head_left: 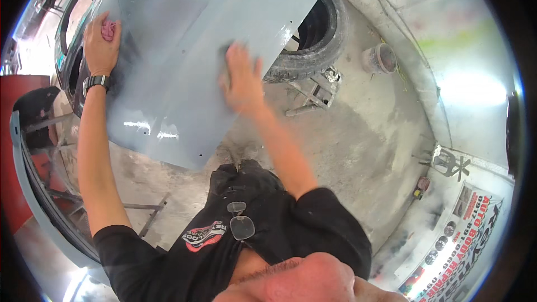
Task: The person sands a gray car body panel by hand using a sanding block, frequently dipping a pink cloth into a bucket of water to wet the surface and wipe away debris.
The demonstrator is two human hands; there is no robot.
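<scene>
A large grey-primed car body panel spreads in front of me, with small holes near its far and right edges and shiny wet-looking streaks near its front edge. At the panel's left side, my left hand is closed around a crumpled pink cloth. My right hand lies over the panel's right part, smeared by motion. Along the left side of its fingers shows the edge of a dark flat pad, mostly covered by the palm and blurred.
A tyre sits beyond the panel's right edge, by a metal stand. A dirty bucket stands near the right wall. A curved grey part is at the left, beside a red surface. A printed banner hangs at lower right.
</scene>
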